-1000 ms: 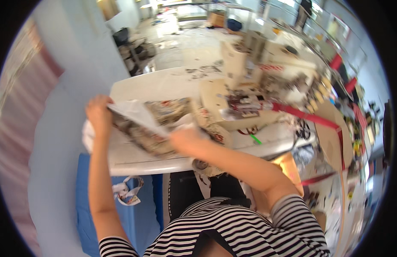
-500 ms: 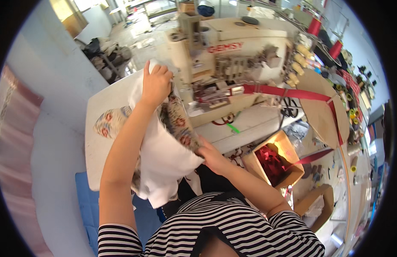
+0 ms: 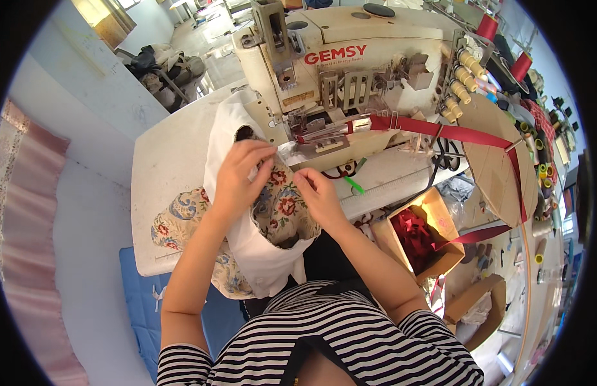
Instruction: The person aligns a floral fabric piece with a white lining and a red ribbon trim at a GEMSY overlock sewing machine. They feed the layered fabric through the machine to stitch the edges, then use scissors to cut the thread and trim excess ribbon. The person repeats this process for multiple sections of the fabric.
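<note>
A floral woven fabric piece [image 3: 287,206] with white lining cloth [image 3: 244,238] hangs over the table's front edge, in front of a sewing machine [image 3: 350,64]. My left hand [image 3: 242,180] is closed on the upper part of the fabric, its fingers bent over toward the edge by the machine. Lower on the right, my right hand [image 3: 316,198] pinches the fabric's right edge between thumb and curled fingers. Another part of the floral fabric [image 3: 183,219] lies flat on the table left of my left forearm. The fingertips of both hands are partly hidden.
Red tape [image 3: 466,133] runs from the machine's front past a cardboard disc [image 3: 495,161] into a wooden box [image 3: 448,257] of red strips. A green-handled tool [image 3: 354,185] lies on the white table [image 3: 163,145]. A wall [image 3: 96,212] stands at left.
My left hand has come down and nearer from the far end of the fabric. My right hand has moved up along its edge. The fabric is turned so more floral side shows.
</note>
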Demonstrator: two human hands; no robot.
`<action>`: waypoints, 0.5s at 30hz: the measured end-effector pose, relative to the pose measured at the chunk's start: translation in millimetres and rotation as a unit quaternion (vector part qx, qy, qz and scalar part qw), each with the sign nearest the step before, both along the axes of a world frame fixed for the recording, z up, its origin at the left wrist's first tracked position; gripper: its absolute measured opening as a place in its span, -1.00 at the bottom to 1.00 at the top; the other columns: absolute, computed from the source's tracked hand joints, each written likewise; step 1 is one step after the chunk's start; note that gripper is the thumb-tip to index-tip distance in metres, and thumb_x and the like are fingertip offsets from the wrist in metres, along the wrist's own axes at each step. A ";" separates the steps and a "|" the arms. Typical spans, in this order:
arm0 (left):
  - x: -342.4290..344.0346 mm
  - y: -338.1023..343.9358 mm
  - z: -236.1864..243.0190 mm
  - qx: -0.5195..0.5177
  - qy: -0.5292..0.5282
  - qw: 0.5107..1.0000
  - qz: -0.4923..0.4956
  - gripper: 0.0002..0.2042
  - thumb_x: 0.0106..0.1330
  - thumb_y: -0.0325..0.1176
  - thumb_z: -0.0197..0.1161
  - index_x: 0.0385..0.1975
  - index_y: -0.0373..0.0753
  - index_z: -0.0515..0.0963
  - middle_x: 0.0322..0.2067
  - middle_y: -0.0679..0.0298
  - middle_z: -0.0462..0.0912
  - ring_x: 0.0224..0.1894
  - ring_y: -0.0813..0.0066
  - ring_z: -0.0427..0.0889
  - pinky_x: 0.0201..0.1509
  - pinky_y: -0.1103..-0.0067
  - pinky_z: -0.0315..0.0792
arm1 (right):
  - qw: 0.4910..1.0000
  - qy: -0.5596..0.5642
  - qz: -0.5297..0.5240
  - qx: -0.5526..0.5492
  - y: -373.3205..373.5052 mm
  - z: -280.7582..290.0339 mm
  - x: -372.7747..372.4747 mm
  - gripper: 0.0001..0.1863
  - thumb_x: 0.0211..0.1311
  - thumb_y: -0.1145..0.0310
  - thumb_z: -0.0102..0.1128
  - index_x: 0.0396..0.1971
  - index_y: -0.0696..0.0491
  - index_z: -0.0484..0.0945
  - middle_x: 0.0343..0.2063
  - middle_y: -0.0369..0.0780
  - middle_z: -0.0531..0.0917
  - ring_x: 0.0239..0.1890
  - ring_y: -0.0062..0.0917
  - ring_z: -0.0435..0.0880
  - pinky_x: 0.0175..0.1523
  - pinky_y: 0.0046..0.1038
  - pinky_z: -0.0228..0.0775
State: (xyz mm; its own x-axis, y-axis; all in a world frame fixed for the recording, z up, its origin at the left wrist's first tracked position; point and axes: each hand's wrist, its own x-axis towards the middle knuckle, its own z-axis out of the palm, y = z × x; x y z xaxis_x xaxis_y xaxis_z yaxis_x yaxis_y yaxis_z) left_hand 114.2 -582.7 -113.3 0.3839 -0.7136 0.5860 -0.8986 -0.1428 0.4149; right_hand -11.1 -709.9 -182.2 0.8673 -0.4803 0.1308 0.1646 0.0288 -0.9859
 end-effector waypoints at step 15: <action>-8.6 -7.3 -6.5 0.045 -0.022 0.999 -0.016 -0.69 0.17 -0.54 0.11 -0.05 -0.29 0.51 -0.02 0.19 0.53 0.02 0.18 0.45 0.15 0.43 0.31 | 0.644 0.205 -0.417 -0.608 -231.1 109.6 -190.0 -0.71 0.17 0.51 0.06 -0.08 0.00 0.51 -0.11 -0.21 0.57 -0.33 -0.29 0.64 -0.21 -0.33 0.48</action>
State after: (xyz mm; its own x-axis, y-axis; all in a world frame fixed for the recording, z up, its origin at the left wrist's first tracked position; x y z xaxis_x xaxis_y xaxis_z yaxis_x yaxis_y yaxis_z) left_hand 105.6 -590.0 -119.8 0.3359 -0.7752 0.5351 -0.9203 -0.1491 0.3618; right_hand -201.1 -941.0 -72.6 0.4563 -0.5607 0.6910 -0.6583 -0.7352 -0.1619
